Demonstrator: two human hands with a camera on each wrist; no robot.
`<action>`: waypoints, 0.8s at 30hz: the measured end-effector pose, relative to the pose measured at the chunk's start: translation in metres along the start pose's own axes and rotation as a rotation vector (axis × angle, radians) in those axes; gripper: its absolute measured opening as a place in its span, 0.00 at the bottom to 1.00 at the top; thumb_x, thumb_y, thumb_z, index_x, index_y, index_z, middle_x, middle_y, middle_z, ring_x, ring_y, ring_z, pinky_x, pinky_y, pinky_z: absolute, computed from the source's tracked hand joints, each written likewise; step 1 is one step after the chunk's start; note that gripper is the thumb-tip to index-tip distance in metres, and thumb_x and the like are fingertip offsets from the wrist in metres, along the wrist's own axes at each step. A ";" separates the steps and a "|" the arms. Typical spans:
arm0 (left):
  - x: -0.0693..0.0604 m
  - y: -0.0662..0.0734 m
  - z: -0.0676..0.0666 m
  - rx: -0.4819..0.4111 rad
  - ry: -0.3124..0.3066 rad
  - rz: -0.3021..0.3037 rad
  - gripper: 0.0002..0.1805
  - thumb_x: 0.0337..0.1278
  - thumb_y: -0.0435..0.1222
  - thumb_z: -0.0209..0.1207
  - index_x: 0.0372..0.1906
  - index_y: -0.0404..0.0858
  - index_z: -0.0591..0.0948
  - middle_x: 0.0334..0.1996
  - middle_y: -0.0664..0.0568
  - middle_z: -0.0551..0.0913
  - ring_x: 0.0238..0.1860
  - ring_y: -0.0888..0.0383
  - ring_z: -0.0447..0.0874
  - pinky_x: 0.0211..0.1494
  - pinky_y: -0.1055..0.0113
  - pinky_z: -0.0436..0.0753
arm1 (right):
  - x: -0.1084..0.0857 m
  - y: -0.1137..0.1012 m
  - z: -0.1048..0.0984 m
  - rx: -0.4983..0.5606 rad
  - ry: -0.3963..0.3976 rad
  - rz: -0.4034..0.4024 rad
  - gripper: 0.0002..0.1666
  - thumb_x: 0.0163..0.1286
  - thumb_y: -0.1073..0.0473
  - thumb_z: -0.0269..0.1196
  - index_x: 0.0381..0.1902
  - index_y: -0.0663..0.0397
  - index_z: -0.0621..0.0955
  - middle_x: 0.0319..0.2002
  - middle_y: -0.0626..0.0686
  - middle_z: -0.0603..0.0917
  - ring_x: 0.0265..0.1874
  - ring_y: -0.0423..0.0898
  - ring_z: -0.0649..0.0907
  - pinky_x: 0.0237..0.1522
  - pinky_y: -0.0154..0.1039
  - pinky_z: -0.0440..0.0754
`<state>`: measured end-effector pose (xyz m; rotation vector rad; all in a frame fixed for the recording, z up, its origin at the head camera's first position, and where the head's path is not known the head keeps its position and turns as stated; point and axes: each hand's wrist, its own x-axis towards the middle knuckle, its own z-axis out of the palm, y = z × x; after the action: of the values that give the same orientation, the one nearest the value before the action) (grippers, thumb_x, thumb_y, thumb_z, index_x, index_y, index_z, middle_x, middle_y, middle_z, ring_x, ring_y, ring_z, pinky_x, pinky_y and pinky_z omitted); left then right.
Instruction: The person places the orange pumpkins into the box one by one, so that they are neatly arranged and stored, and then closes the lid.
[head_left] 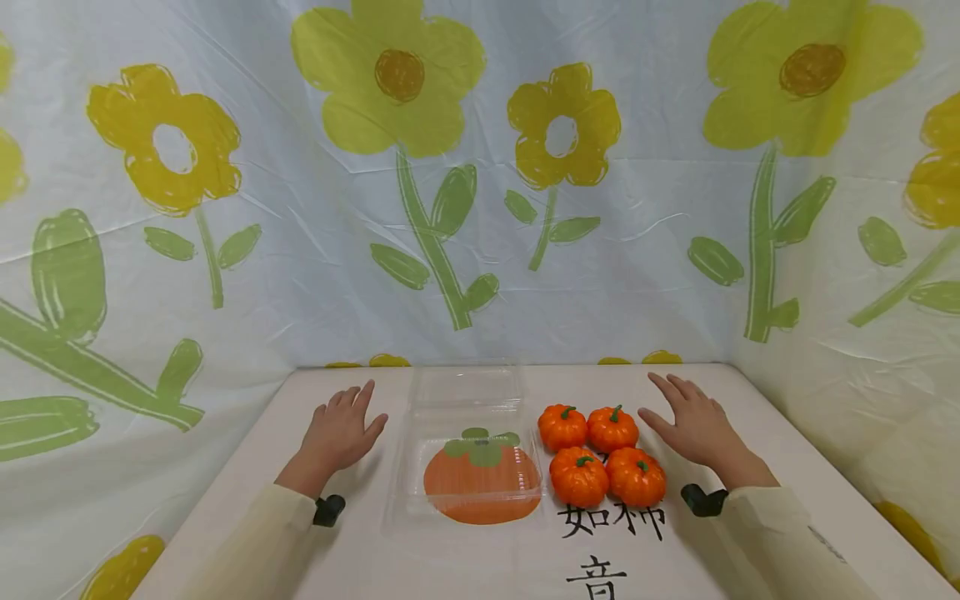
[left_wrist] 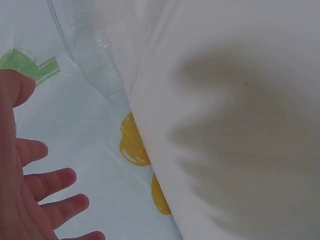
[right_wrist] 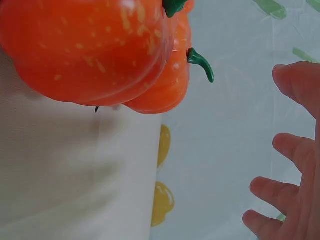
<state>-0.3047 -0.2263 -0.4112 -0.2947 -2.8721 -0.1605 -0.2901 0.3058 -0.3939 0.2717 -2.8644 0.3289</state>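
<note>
A person held both bare hands raised above a table, one on either side of a clear plastic container (head_left: 420,454). The left hand (head_left: 341,432), to the container's left, was released, its fingers straight and fanned apart, with the thumb angled toward the container. The right hand (head_left: 693,425), well to the container's right, was likewise released, its fingers extended and separated, with the thumb pointing back toward the container. Cream sleeves (head_left: 273,537) reached to the wrists, and a small dark device (head_left: 328,510) showed at each wrist.

Four glossy orange pumpkins (head_left: 579,479) with green stems sat between the container and the right hand, grouped two by two just to the container's right and apart from the fingers.

The pale tabletop (head_left: 352,558) bore a printed orange persimmon (head_left: 487,510), seen through the container, and black brush-style characters (head_left: 597,577) to the container's right, on the side nearer the person. In the left wrist view, the soft shadow (left_wrist: 240,130) of a hand fell on that surface.

Beyond the container rose a whitish, lightly creased curtain (head_left: 622,308), printed with large yellow flowers (head_left: 399,125) on green stems, which also spanned the sides to the container's left and right.
</note>
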 end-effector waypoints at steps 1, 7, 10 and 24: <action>-0.001 0.000 0.001 0.000 0.004 0.002 0.37 0.68 0.53 0.47 0.73 0.34 0.60 0.65 0.35 0.69 0.65 0.35 0.67 0.59 0.35 0.69 | -0.001 0.000 0.000 0.009 0.003 -0.005 0.44 0.70 0.36 0.52 0.73 0.57 0.59 0.69 0.72 0.60 0.67 0.73 0.60 0.61 0.76 0.58; -0.005 0.000 0.003 0.003 0.022 0.014 0.36 0.68 0.52 0.48 0.72 0.33 0.61 0.63 0.36 0.72 0.63 0.36 0.70 0.57 0.37 0.72 | -0.007 -0.004 -0.002 0.064 -0.001 -0.022 0.44 0.69 0.37 0.54 0.74 0.56 0.59 0.70 0.73 0.59 0.66 0.74 0.61 0.60 0.76 0.59; -0.006 0.000 0.004 -0.011 0.025 0.015 0.36 0.68 0.52 0.48 0.72 0.34 0.61 0.63 0.36 0.72 0.63 0.37 0.70 0.57 0.37 0.72 | -0.010 -0.007 -0.003 0.081 -0.014 -0.015 0.44 0.69 0.38 0.55 0.74 0.55 0.58 0.70 0.72 0.58 0.66 0.74 0.61 0.61 0.76 0.59; -0.016 0.005 0.011 -0.100 0.049 0.039 0.35 0.68 0.50 0.50 0.72 0.33 0.62 0.62 0.35 0.73 0.62 0.37 0.72 0.58 0.39 0.74 | -0.024 -0.013 0.000 0.190 -0.080 -0.008 0.44 0.69 0.36 0.54 0.75 0.51 0.58 0.72 0.71 0.56 0.67 0.74 0.60 0.59 0.77 0.60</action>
<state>-0.2907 -0.2232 -0.4255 -0.3599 -2.8123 -0.3003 -0.2644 0.2974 -0.3976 0.3387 -2.9120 0.6024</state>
